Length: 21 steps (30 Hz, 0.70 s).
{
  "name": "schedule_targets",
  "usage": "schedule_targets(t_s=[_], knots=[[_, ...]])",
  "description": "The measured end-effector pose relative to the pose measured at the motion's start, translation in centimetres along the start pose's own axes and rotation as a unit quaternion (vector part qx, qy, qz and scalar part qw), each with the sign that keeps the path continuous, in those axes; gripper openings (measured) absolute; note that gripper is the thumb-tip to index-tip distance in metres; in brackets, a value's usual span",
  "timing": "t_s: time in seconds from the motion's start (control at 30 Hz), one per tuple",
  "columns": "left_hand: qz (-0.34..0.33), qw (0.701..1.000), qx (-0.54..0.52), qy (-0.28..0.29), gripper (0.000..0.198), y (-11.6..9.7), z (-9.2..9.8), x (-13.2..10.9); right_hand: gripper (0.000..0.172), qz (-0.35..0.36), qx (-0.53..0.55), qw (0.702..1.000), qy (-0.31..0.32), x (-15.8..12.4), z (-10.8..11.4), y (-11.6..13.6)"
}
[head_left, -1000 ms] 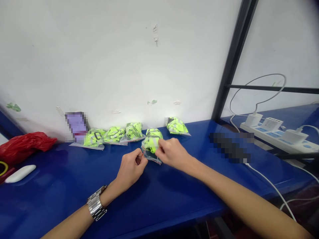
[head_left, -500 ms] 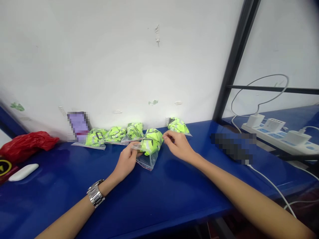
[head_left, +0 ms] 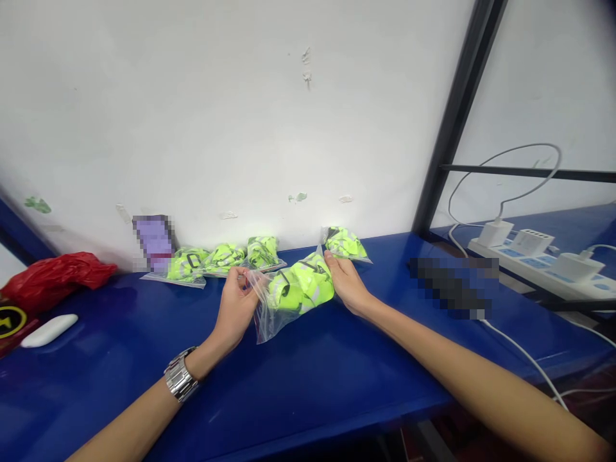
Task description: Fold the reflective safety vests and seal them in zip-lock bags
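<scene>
Both my hands grip a clear zip bag [head_left: 293, 298] stuffed with a folded neon-yellow reflective vest, holding it just above the blue table [head_left: 308, 391]. My left hand [head_left: 235, 305] pinches the bag's left edge, and a metal-link wristwatch [head_left: 179, 375] sits on that wrist. My right hand [head_left: 345, 282] holds its upper right corner, close to another bagged vest [head_left: 344, 244]. Three more bagged vests [head_left: 224, 259] lie in a row beyond my left hand, against the wall.
A red plastic bag [head_left: 60, 271] and a white oblong object [head_left: 49, 330] lie at the table's left. A pixelated item [head_left: 455, 289] lies to the right. Beyond a black metal upright [head_left: 455, 122], a white power strip [head_left: 534, 256] holds chargers, with white cables trailing down.
My hands have moved apart and now spread the bag wider. The vest inside sits flatter and further right, and my right hand has shifted from beside the bag onto its corner.
</scene>
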State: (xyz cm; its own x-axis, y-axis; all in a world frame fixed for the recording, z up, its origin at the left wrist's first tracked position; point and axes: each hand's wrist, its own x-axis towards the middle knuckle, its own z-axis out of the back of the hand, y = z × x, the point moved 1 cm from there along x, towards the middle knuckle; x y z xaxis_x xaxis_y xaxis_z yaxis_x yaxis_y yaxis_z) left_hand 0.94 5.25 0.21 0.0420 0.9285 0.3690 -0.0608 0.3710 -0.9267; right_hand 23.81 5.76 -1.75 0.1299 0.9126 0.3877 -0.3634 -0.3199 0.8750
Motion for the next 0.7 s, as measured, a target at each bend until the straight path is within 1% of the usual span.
schedule_targets(t_s=[0.1, 0.2, 0.23, 0.3, 0.4, 0.47, 0.5, 0.57, 0.7], knots=[[-0.050, 0.997, 0.054, -0.012, 0.040, 0.2, 0.4, 0.1, 0.051, 0.001, -0.026, 0.998, -0.061, 0.0, 0.4, 0.4], [-0.082, 0.988, 0.129, 0.001, 0.040, 0.2, 0.4, -0.3, 0.050, 0.003, -0.055, 0.992, -0.114, 0.1, 1.2, 0.8], [-0.084, 0.986, 0.141, 0.015, 0.037, 0.2, 0.3, -0.4, 0.050, 0.001, -0.059, 0.990, -0.125, 0.2, 1.4, 0.9], [-0.066, 0.986, 0.134, 0.078, 0.033, 0.0, -0.1, -0.8, 0.051, -0.003, -0.050, 0.989, -0.139, 0.3, 1.8, 1.1], [-0.038, 0.975, 0.089, 0.200, 0.045, -0.4, -0.7, -1.3, 0.051, 0.001, -0.025, 0.988, -0.156, 0.3, 2.1, 1.1], [-0.037, 0.962, 0.069, 0.260, 0.046, -0.6, -0.9, -1.4, 0.050, 0.011, -0.020, 0.987, -0.160, 0.3, 2.1, 1.2], [-0.037, 0.958, 0.061, 0.277, 0.044, -0.6, -0.9, -1.4, 0.050, 0.013, -0.021, 0.987, -0.158, 0.3, 2.0, 1.2], [-0.024, 0.955, 0.047, 0.293, 0.042, -0.5, -0.8, -1.3, 0.051, 0.008, -0.022, 0.988, -0.150, 0.1, 1.7, 1.2], [0.019, 0.958, 0.010, 0.287, 0.050, -0.2, -0.8, -1.6, 0.052, 0.010, 0.004, 0.993, -0.119, -0.1, 1.0, 1.2]])
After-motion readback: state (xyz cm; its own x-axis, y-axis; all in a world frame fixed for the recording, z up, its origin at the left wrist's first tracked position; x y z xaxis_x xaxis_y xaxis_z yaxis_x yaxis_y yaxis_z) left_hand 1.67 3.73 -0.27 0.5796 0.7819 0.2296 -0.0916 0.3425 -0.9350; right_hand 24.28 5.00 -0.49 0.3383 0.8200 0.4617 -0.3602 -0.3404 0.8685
